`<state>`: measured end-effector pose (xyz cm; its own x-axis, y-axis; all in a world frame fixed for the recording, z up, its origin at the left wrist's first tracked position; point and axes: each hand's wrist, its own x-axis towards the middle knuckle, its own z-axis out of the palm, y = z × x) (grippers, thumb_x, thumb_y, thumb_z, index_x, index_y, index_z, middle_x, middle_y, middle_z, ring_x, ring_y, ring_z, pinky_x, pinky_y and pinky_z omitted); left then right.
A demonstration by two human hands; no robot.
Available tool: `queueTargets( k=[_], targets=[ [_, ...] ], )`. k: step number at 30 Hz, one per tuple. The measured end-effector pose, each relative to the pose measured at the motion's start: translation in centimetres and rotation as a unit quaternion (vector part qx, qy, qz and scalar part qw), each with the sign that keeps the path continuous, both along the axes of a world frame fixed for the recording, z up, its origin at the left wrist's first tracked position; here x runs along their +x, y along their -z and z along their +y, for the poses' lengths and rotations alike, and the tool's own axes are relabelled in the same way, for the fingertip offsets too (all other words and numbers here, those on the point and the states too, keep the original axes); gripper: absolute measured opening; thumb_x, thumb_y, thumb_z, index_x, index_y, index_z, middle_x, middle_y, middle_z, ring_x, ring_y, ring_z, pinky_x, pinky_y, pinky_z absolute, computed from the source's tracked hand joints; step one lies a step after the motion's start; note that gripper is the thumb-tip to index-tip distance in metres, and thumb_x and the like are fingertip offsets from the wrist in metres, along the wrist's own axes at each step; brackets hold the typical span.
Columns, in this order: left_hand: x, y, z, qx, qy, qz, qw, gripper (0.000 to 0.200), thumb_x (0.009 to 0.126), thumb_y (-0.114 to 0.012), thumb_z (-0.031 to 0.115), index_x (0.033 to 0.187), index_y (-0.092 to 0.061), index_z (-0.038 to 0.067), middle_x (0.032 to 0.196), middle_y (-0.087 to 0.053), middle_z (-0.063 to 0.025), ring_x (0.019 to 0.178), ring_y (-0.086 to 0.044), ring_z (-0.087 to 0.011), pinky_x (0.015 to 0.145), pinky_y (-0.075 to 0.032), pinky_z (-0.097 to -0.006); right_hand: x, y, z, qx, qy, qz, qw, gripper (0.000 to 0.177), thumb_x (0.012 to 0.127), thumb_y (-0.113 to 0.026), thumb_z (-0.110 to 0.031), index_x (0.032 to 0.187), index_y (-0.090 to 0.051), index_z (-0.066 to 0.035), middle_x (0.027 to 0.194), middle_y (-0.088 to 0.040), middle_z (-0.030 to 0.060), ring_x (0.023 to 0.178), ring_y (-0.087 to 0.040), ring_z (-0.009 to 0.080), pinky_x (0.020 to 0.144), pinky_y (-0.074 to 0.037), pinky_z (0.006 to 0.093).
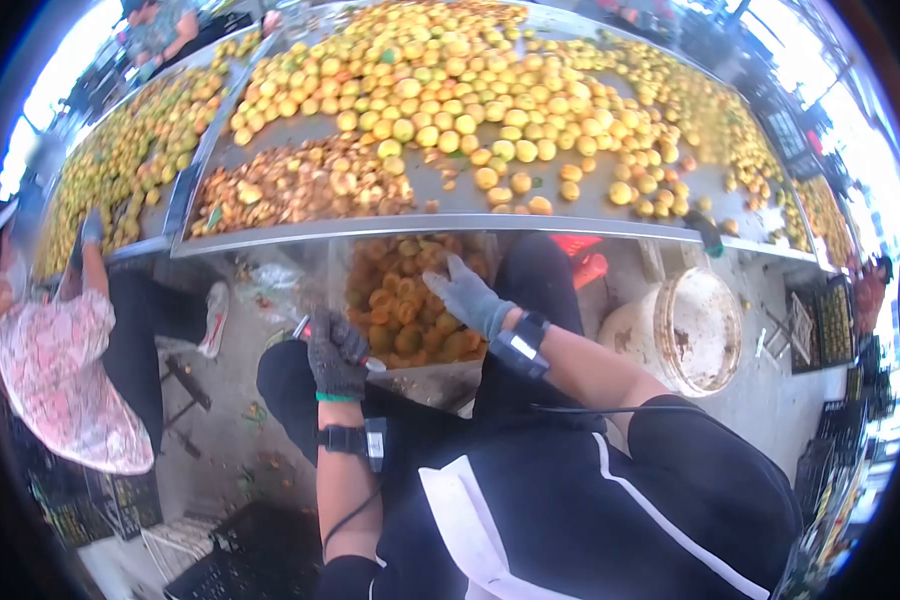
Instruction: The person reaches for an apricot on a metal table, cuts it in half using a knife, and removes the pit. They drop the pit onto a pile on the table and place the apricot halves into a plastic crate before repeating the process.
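Observation:
My left hand [338, 355], in a dark grey knitted glove, is closed around a slim tool [373, 364] with red on it; one pale round end sticks out on the right and a shiny tip on the left. Its exact kind is hidden by the fingers. My right hand [470, 297], in a lighter grey glove, hovers with fingers apart over the right side of a bin of apricot halves [402, 300], and I see nothing in it. The bin stands between my knees, below the table edge.
A metal-edged table [450, 222] bears many whole apricots [420, 90] and a heap of brownish pieces [300, 185]. A stained white bucket [675, 330] stands at right. Another person [70, 350] sits at left. A black crate [245, 555] lies behind on the floor.

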<state>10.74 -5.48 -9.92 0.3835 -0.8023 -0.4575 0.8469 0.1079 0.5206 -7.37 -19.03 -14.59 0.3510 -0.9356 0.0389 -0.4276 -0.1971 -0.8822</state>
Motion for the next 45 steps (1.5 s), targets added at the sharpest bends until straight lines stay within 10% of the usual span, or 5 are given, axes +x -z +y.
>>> queueTargets(
  k=[27,37,40,42,45],
  targets=[
    [-8.3,3.5,0.9,0.245,0.297,-0.007,0.923,0.025,0.089,-0.068,0.024,0.106,-0.054,0.012,0.074,-0.057,-0.0023,0.051,-0.052,-0.0141,0.042,-0.040,-0.0243,-25.3,-8.4,-20.0,-0.093,0.201,0.386,0.895,0.051,0.078,-0.069,-0.027,0.123,-0.054,-0.007,0.119,-0.056,0.0212,0.107,-0.059,0.0389,0.088,-0.050,0.0445],
    [-8.7,-4.0,-1.7,0.163,0.235,-0.228,0.931,0.020,0.092,-0.061,0.013,0.112,-0.057,0.011,0.069,-0.055,-0.0005,0.050,-0.050,-0.0073,0.041,-0.035,-0.0187,-16.7,-12.5,-3.5,0.299,-0.228,-0.406,0.833,0.062,0.087,-0.069,-0.026,0.138,-0.041,-0.004,0.119,-0.056,0.0087,0.105,-0.061,0.0208,0.087,-0.053,0.0329],
    [-9.2,-6.3,-1.6,0.115,0.251,-0.363,0.890,0.021,0.091,-0.064,0.016,0.111,-0.059,0.010,0.070,-0.057,-0.0012,0.054,-0.055,-0.0122,0.045,-0.041,-0.0242,-12.2,-13.3,2.2,0.362,-0.250,-0.350,0.827,0.059,0.092,-0.065,-0.028,0.141,-0.041,-0.005,0.115,-0.055,0.0065,0.104,-0.060,0.0181,0.089,-0.050,0.0292],
    [-9.4,-7.0,-0.9,0.028,0.230,-0.849,0.475,0.025,0.088,-0.068,0.020,0.107,-0.060,0.008,0.072,-0.060,-0.0022,0.062,-0.061,-0.0174,0.052,-0.048,-0.0306,-10.1,-12.3,4.3,0.324,-0.241,-0.266,0.875,0.051,0.094,-0.064,-0.026,0.137,-0.047,-0.004,0.110,-0.057,0.0053,0.102,-0.060,0.0172,0.089,-0.049,0.0272],
    [-10.2,-8.1,0.7,0.051,0.242,-0.869,0.428,0.029,0.086,-0.071,0.024,0.105,-0.060,0.006,0.074,-0.061,-0.0029,0.066,-0.063,-0.0213,0.058,-0.051,-0.0350,-8.8,-10.7,5.4,0.303,-0.213,-0.338,0.865,0.035,0.095,-0.063,-0.022,0.124,-0.060,-0.002,0.111,-0.060,0.0052,0.098,-0.060,0.0150,0.089,-0.047,0.0255]
  ],
)
